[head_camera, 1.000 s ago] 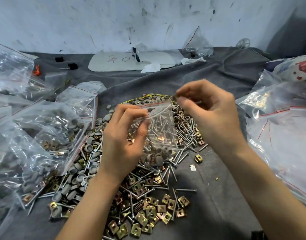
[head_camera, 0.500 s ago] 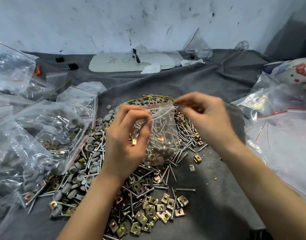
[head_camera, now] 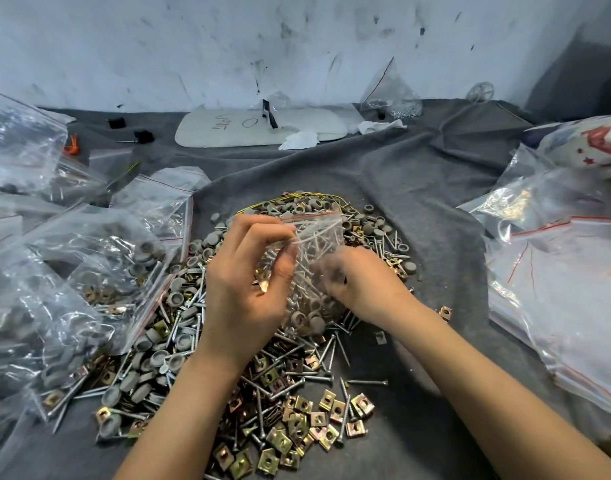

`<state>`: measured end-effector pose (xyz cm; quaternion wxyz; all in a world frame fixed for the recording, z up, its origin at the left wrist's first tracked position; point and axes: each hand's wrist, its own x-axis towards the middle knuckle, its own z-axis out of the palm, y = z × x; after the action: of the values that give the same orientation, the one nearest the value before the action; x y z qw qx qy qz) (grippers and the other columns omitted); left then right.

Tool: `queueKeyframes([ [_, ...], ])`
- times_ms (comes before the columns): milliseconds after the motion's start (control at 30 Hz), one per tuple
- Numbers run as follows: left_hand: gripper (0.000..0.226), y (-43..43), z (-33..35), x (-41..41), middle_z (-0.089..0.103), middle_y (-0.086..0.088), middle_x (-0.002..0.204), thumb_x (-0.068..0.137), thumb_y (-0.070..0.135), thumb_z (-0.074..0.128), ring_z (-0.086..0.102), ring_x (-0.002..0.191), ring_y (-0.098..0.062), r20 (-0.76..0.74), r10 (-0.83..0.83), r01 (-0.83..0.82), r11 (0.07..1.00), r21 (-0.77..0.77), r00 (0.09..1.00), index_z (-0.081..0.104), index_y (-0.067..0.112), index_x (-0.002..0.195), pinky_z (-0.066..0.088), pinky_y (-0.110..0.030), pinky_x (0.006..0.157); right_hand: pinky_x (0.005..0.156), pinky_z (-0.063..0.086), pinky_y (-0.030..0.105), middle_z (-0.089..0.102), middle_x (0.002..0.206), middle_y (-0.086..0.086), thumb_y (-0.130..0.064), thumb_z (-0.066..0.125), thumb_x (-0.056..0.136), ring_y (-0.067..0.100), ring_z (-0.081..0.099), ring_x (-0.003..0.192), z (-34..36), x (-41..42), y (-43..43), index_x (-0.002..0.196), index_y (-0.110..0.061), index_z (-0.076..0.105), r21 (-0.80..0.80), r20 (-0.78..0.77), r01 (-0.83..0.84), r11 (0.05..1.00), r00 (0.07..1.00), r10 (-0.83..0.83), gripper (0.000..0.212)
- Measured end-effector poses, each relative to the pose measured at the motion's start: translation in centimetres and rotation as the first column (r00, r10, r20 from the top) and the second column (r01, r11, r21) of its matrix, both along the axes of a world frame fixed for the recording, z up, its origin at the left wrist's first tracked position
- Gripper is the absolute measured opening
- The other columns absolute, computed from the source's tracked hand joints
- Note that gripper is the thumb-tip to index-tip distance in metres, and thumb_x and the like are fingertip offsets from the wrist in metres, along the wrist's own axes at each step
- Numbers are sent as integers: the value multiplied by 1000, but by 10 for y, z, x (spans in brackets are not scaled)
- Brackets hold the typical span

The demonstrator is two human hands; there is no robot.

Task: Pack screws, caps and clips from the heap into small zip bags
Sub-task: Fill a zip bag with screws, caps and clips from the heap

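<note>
Nearest the camera, brass-coloured square clips (head_camera: 299, 433) lie scattered on the grey cloth (head_camera: 418, 427), at the near edge of the heap (head_camera: 290, 372). Silver screws (head_camera: 366, 382) are strewn among them, and grey caps (head_camera: 165, 358) gather toward the left side. Both bare forearms reach in from the bottom edge. The left hand (head_camera: 241, 296) hangs above the middle of the heap, its thumb and curled fingers pinching the top corner of a small zip bag (head_camera: 323, 237). The bag hangs upright with its red-lined mouth uppermost, screws standing inside it and a few grey caps at its bottom. The right hand (head_camera: 363, 285) is just beside the bag's lower right side, low over the heap. It is blurred and partly seen through the plastic, so I cannot tell whether its fingers grip anything. To the left a pile of filled bags (head_camera: 72, 271) crowds against the heap; to the right lies a stack of flat clear zip bags (head_camera: 556, 271) with red lines. Past the heap, thin yellow loops (head_camera: 297, 197) edge its far side. Farther back on the cloth rest a white board (head_camera: 228, 133) with red writing, a crumpled tissue (head_camera: 300, 139) and small black pieces (head_camera: 143, 136) — then one clear bag (head_camera: 390, 95) stands near the scuffed white wall (head_camera: 228, 46).
</note>
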<state>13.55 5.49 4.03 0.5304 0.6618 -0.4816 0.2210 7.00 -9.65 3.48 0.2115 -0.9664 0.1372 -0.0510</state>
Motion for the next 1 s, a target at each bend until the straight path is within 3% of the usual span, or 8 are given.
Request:
queueKeyframes([
  [67, 17, 0, -1, 0, 58, -11, 99, 92, 10, 53, 62, 95, -26, -10, 0, 0, 1000, -4, 1000, 61, -4, 97, 56, -41, 77, 84, 49, 40, 59, 99, -1, -22, 63, 89, 22, 56, 96, 4, 1, 0, 66, -32, 45, 37, -17, 18, 999, 1000, -17, 31],
  [267, 17, 0, -3, 2, 58, -13, 99, 92, 11, 53, 63, 95, -29, -23, -23, 23, 1000, -9, 999, 62, -4, 96, 55, -46, 76, 83, 49, 41, 59, 97, 1, -24, 62, 90, 22, 56, 94, 4, 0, 1, 68, -27, 51, 16, -27, 34, 999, 999, -34, 24],
  [400, 18, 0, -2, 1, 58, -12, 98, 92, 11, 53, 62, 95, -28, -26, -19, 19, 1000, -9, 999, 62, -4, 96, 56, -44, 75, 86, 47, 41, 61, 98, 2, -19, 60, 90, 22, 55, 96, -2, -2, -1, 82, -18, 62, 38, 13, 47, 998, 999, -47, 9],
  [500, 18, 0, -1, 1, 58, -12, 98, 92, 11, 54, 62, 94, -26, -20, -3, 3, 1000, -3, 1000, 62, -4, 96, 56, -42, 75, 82, 43, 29, 61, 96, -3, -15, 62, 90, 14, 55, 92, -7, -4, -5, 88, -16, 66, 115, 158, 139, 984, 975, -156, 4],
  [567, 17, 1, 0, 1, 58, -12, 98, 92, 11, 53, 62, 93, -26, -23, -6, 6, 1000, -3, 1000, 62, -3, 96, 56, -41, 74, 75, 40, 20, 63, 87, -8, -11, 63, 89, 8, 58, 81, -2, -6, -8, 89, -17, 66, 280, 315, 204, 938, 903, -291, 7],
  [700, 16, 0, 1, 1, 58, -11, 97, 92, 11, 53, 62, 93, -26, -32, -18, 18, 1000, -1, 999, 62, -2, 96, 56, -42, 74, 75, 52, 24, 69, 77, -10, -4, 65, 86, 4, 67, 75, 15, -12, -11, 82, -23, 66, 517, 437, 103, 850, 822, -365, 20],
  [867, 18, 0, 0, 2, 58, -12, 98, 91, 10, 53, 62, 93, -28, -34, -27, 27, 1000, -4, 999, 61, -4, 96, 56, -45, 74, 71, 49, 18, 72, 75, -6, -1, 65, 86, 3, 65, 73, 33, -21, -4, 84, -21, 69, 658, 543, -86, 748, 743, -392, 21],
  [1000, 18, -1, -1, 1, 58, -15, 100, 91, 10, 54, 61, 97, -30, -38, -61, 61, 998, -3, 997, 61, -5, 96, 55, -46, 77, 70, 49, 18, 71, 81, -7, -11, 66, 84, 4, 63, 75, 59, -29, 8, 86, -25, 68, 548, 681, -237, 802, 683, -264, 15],
])
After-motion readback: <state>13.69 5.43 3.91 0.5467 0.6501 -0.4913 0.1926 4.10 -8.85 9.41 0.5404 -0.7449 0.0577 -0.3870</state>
